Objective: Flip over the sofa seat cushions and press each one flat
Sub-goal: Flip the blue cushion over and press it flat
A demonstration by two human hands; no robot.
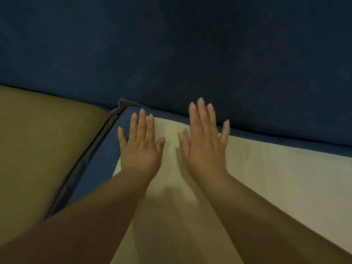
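Note:
A seat cushion [276, 174] lies with its cream mesh underside up and a blue fabric border along its left and back edges. My left hand [142, 147] lies flat on its back left corner, fingers straight and spread. My right hand [204, 143] lies flat beside it, fingers straight, tips near the cushion's back edge. To the left lies a second cushion [42, 149] with an olive-tan face and a dark piped edge.
The dark blue sofa backrest [190, 50] rises right behind both cushions. A narrow dark gap [85, 162] runs between the two cushions. My forearms reach in from the bottom of the view.

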